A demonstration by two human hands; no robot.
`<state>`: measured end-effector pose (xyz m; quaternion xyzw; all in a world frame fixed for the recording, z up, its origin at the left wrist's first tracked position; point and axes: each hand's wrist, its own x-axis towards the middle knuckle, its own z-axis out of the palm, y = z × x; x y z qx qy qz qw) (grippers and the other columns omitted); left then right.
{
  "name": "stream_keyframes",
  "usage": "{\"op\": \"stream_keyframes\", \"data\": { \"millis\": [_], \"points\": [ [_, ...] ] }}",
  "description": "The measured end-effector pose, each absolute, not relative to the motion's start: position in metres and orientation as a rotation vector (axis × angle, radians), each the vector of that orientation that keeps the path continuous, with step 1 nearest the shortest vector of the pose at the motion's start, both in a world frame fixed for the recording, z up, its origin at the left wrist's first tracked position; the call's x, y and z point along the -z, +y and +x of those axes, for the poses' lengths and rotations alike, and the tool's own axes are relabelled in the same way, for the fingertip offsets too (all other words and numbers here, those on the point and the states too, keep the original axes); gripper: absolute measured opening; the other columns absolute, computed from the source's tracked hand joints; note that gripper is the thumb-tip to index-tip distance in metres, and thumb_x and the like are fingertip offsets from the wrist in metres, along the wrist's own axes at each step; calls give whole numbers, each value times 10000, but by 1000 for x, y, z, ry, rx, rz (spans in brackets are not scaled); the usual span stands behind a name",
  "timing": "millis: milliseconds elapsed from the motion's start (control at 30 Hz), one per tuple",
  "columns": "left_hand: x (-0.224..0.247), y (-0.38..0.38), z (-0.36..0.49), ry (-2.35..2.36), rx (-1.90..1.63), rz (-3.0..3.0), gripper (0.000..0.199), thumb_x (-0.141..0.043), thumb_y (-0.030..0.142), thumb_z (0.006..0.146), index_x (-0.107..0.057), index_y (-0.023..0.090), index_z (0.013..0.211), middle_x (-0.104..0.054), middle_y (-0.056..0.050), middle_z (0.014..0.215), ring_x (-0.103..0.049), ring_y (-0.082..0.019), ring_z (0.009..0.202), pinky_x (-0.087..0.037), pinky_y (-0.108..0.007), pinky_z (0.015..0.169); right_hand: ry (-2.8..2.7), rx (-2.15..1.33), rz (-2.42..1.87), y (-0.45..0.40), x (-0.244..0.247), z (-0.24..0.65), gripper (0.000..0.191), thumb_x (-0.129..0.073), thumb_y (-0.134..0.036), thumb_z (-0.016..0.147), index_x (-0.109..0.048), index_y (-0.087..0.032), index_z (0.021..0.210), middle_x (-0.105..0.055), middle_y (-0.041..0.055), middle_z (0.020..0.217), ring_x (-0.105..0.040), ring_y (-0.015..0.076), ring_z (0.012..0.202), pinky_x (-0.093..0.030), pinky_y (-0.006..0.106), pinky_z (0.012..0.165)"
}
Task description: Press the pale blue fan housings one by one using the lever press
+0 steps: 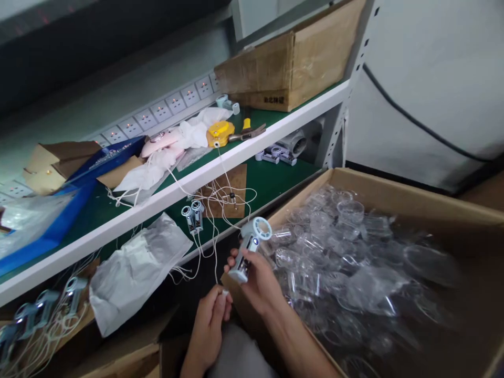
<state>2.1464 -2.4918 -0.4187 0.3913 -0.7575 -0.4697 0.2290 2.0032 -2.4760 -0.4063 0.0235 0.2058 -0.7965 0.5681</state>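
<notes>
My right hand [258, 273] is closed around a light-blue device [247, 249] with a ring-shaped head and an open body showing dark parts. Lower and to the left, my left hand [214, 315] pinches the end of a white cable [216, 252] that runs up toward the shelf. Two similar light-blue devices [192, 216] lie together on the lower green shelf, beside a tangle of white cables [224, 197]. A crumpled white bag [137, 268] hangs over the shelf edge left of my hands.
A large carton [417, 202] of clear plastic parts stands at the right. More light-blue devices [45, 304] lie lower left. The upper shelf holds a yellow tool [220, 133], pliers [252, 132], a blue tray [43, 236] and a cardboard box [260, 79].
</notes>
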Motion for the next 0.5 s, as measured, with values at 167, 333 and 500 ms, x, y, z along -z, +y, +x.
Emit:
{"op": "stream_keyframes", "data": {
  "millis": [167, 333, 500],
  "points": [
    [410, -2488, 2152, -2178, 1267, 981, 469, -352, 525, 993, -575, 183, 761, -539, 4, 613, -479, -124, 571, -355, -228, 584, 501, 1776, -3, -2466, 412, 2031, 522, -852, -466, 640, -505, -198, 924, -600, 18, 774, -638, 182, 710, -450, 199, 439],
    [410, -2490, 2153, -2183, 1212, 1006, 421, -379, 453, 998, -604, 192, 756, -566, 2, 604, -487, -116, 528, -355, -219, 546, 579, 1815, -38, -2465, 417, 2034, 525, -827, -505, 681, -505, -217, 979, -606, 37, 816, -665, 216, 768, -387, 181, 399],
    [407, -2492, 2149, -2231, 1072, 1062, 341, -457, 366, 967, -647, 197, 741, -584, 7, 577, -497, -107, 484, -376, -204, 524, 541, 1787, 13, -2473, 423, 2035, 511, -850, -461, 660, -507, -210, 944, -596, 15, 769, -645, 185, 729, -467, 219, 492]
  ]
}}
